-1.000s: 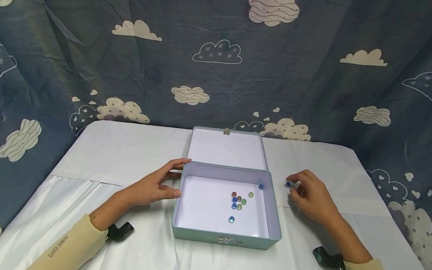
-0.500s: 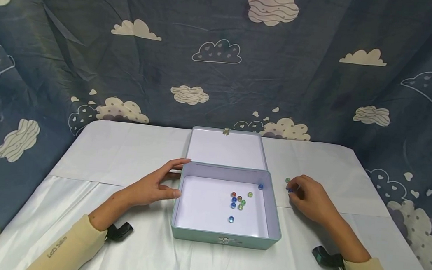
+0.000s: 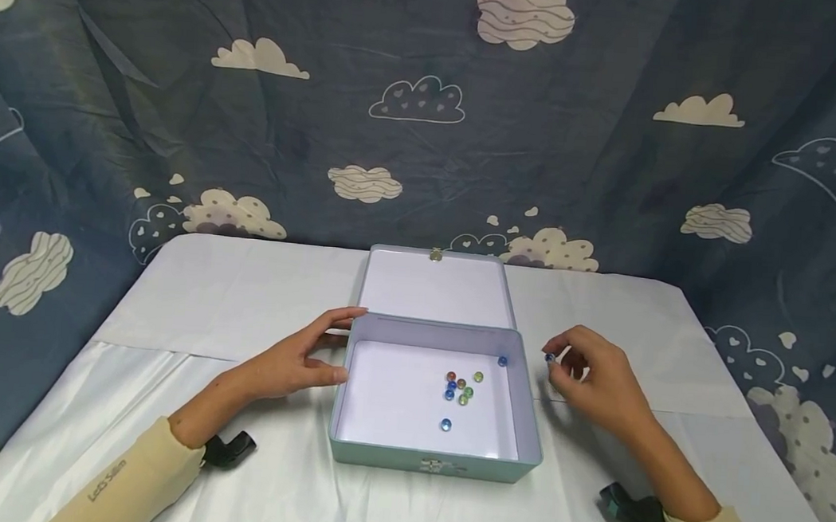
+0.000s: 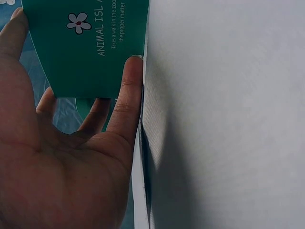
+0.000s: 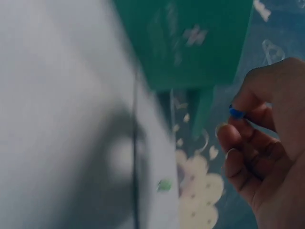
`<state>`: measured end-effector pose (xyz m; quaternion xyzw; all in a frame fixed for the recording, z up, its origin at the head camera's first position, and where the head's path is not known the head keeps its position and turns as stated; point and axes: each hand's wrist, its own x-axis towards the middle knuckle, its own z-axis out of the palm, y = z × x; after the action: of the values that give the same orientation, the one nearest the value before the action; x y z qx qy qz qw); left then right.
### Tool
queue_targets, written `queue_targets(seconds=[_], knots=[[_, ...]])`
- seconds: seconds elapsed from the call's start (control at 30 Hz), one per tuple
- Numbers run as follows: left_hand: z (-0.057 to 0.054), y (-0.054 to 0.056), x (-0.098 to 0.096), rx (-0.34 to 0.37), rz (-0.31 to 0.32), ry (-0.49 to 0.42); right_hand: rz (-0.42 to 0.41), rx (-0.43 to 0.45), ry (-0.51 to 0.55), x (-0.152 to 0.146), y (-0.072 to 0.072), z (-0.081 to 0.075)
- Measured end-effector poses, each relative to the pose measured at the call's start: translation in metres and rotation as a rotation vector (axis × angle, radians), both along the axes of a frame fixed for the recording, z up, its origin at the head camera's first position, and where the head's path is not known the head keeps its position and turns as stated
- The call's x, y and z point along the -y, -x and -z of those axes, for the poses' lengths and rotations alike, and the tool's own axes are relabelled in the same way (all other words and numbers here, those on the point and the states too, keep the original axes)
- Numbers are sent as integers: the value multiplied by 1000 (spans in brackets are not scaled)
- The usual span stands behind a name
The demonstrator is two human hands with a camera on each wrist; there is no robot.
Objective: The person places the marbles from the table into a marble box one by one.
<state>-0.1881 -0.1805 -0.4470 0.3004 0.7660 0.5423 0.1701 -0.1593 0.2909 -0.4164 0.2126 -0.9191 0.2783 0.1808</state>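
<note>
My right hand pinches a blue marble between thumb and forefinger, just right of the box. In the right wrist view the same blue marble shows at the fingertips, above the table. My left hand rests against the left side of the open green tin box, fingers spread along its wall. The left wrist view has the fingers of that left hand touching the green printed wall. Inside the box lie several marbles, among them a red one, a blue one and a green one.
The box's lid lies folded back behind it. A green marble sits on the white-covered table, seen only in the right wrist view. A dark cloud-patterned curtain hangs behind the table.
My right hand took hold of the blue marble and moved slightly left with it, toward the box. One greenish marble inside rolled a little left. The left hand stayed put.
</note>
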Motion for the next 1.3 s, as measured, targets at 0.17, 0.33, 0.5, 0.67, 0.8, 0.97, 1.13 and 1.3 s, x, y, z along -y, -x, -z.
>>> queue_targets(seconds=[0.17,0.33,0.5,0.67,0.8,0.97,1.13,1.3], knots=[[0,-1,0,3,-1,-8,-65,40,53,19,-12,-13],[-1,-1,0,1,-2,-8,-137,55,81,29,-18,-17],[-1,0,-1,-2,1,-1,-155,56,66,32,-20,-19],[-3,0,-1,1,3,-10,-166,74,28,31,-22,-23],[-2,-1,0,1,4,-9,-183,95,1,30,-24,-26],[-1,0,0,7,7,-16,-206,114,-9,30,-24,-27],[0,1,0,3,12,-23,-209,108,-9,30,-24,-26],[1,1,0,-7,9,-15,-221,93,-3,28,-23,-25]])
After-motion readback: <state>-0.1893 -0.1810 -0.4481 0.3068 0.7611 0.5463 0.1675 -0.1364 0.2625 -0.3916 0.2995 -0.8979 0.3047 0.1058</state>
